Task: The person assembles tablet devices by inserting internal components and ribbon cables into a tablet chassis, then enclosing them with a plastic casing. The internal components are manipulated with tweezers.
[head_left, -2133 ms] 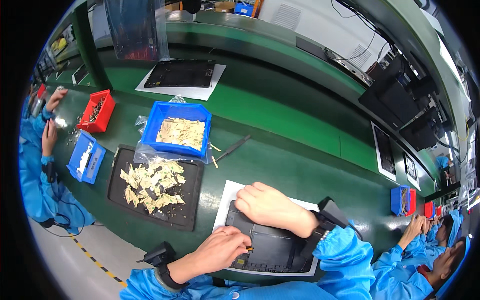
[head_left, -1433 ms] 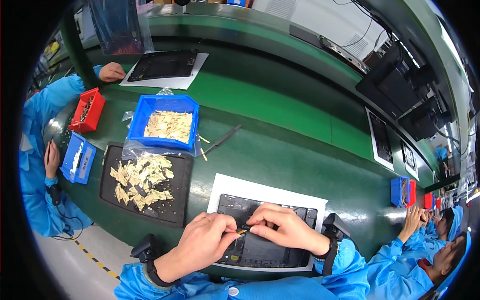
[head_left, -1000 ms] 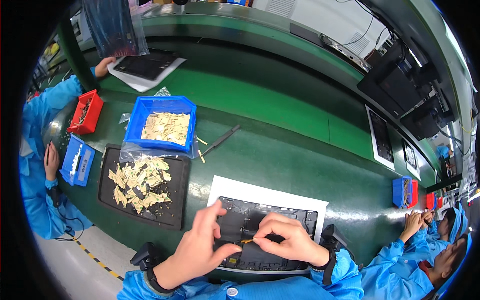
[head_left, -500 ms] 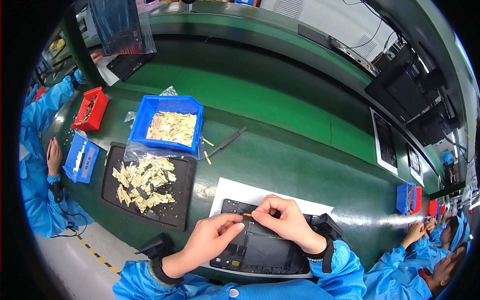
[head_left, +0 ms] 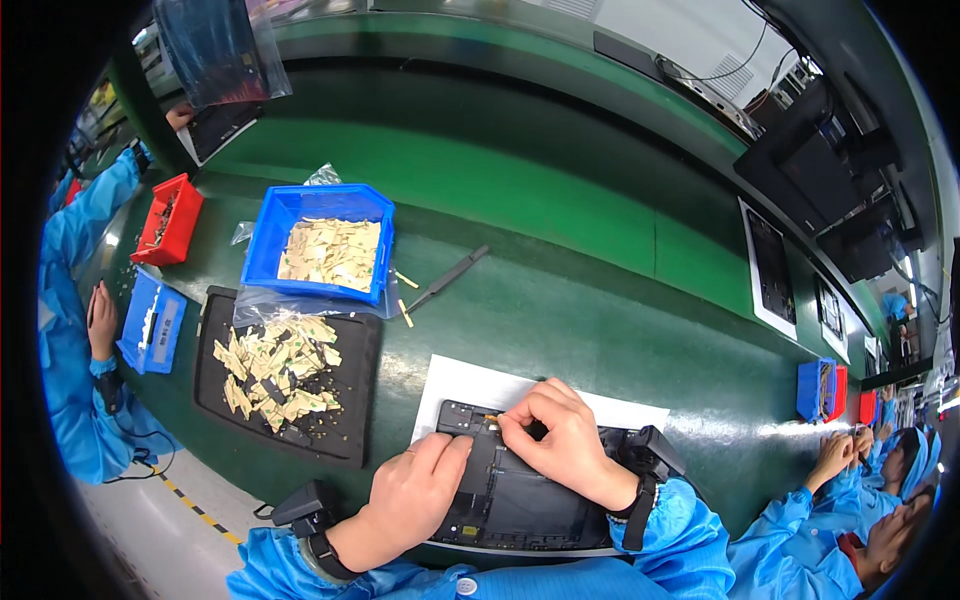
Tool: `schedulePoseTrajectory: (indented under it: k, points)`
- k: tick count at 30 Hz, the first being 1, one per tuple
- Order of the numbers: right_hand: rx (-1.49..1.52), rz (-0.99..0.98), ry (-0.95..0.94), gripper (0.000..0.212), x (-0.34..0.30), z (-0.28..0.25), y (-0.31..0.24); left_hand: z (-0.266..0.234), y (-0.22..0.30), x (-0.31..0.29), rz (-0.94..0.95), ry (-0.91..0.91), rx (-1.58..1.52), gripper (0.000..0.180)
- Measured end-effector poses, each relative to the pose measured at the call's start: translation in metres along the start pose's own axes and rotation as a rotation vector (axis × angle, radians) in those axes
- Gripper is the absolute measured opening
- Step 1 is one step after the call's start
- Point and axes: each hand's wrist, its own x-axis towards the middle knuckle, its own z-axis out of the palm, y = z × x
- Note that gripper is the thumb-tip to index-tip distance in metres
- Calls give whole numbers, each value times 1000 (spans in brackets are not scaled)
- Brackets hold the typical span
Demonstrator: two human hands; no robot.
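Observation:
A black tablet housing [head_left: 535, 503] with its inside facing up lies on a white sheet [head_left: 625, 415] in front of me. My left hand [head_left: 415, 490] is closed at its left edge, fingers together and fingertips on the frame. My right hand [head_left: 560, 445] bends over the upper part of the housing, thumb and index finger pinched together. At those fingertips a small orange-gold strip [head_left: 490, 420] shows near the upper left corner of the housing, partly hidden by the hand. Both wrists wear a black strap with a small black block.
Left of the housing, a black tray [head_left: 350, 400] holds a heap of cream-coloured strips. Behind it stands a blue bin [head_left: 262, 235] of similar pieces. Tweezers [head_left: 450, 278] lie beside it. A red bin [head_left: 180, 215] and smaller blue bin [head_left: 165, 330] stand farther left. Co-workers sit at both sides.
My left hand has drawn back from the orange strip to the left edge of the housing, its fingers now together. My right hand has stayed near the strip, which shows less now.

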Motion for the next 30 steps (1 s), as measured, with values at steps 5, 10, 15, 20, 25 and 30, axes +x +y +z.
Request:
schedulePoseTrajectory:
  k: [5, 10, 15, 20, 25, 30]
  points:
    - [13, -2, 16, 14, -1, 1, 0, -2, -6, -2, 172, -31, 169, 40]
    - [11, -10, 28, 14, 0, 3, 0, -5, -4, 0, 122, -60, 121, 34]
    - [13, -11, 37, 14, -1, 1, 1, -4, -2, 4, 132, -70, 134, 34]
    - [9, -11, 40, 15, 1, 3, 0, -4, -4, 4, 132, -72, 149, 34]
    - [0, -14, 39, 15, 0, 3, 0, -3, -3, 3, 129, -73, 155, 34]
    - [-21, -28, 41, 15, 0, 4, 1, -3, -3, 4, 129, -72, 142, 34]
